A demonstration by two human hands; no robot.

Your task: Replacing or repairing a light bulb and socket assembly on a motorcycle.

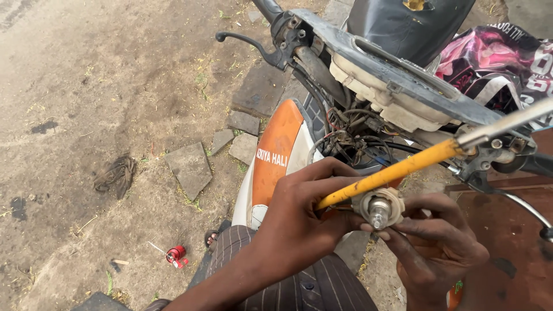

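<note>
Both hands up close: left hand (pixel 299 222) clamped round yellow screwdriver handle (pixel 391 173), right hand (pixel 432 242) w/ fingers pinched on cream bulb socket (pixel 380 208), just below scooter's stripped handlebar (pixel 368 69) & wiring (pixel 345 141).

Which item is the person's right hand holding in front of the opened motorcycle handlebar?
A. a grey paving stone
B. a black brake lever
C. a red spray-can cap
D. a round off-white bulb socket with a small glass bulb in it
D: the right hand pinches the round off-white bulb socket by its rim, the small bulb facing the camera, while the left hand grips the yellow-handled tool beside it.
</note>
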